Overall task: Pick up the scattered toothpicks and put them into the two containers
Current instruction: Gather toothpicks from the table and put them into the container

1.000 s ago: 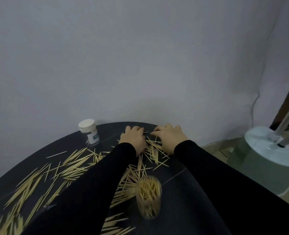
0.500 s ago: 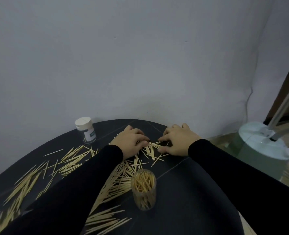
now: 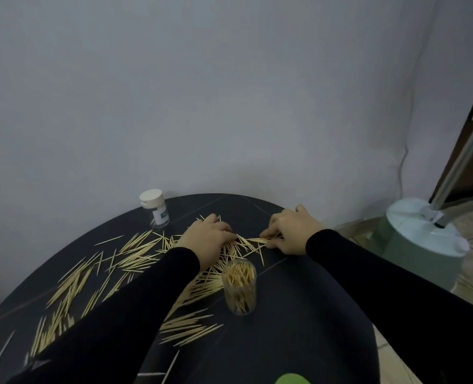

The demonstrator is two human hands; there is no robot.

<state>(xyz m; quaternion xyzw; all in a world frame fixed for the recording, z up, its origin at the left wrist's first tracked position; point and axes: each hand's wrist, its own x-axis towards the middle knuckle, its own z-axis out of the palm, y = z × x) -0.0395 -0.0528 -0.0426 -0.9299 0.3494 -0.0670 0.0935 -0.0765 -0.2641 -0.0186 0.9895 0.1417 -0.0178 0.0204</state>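
Label on capped jar (image 3: 155, 208) unreadable.

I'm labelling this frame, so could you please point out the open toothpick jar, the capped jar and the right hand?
open toothpick jar (image 3: 240, 293), head view, on its clear side wall
capped jar (image 3: 151, 196), head view, on its white cap
right hand (image 3: 293, 231), head view, on its back

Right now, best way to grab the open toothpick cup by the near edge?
Probably grip the open cup round its clear side wall, at mid-height, coming in from the right, where the table is bare. It stands upright, its mouth is packed with toothpicks, and loose toothpicks crowd its left, so a top pinch looks poor.
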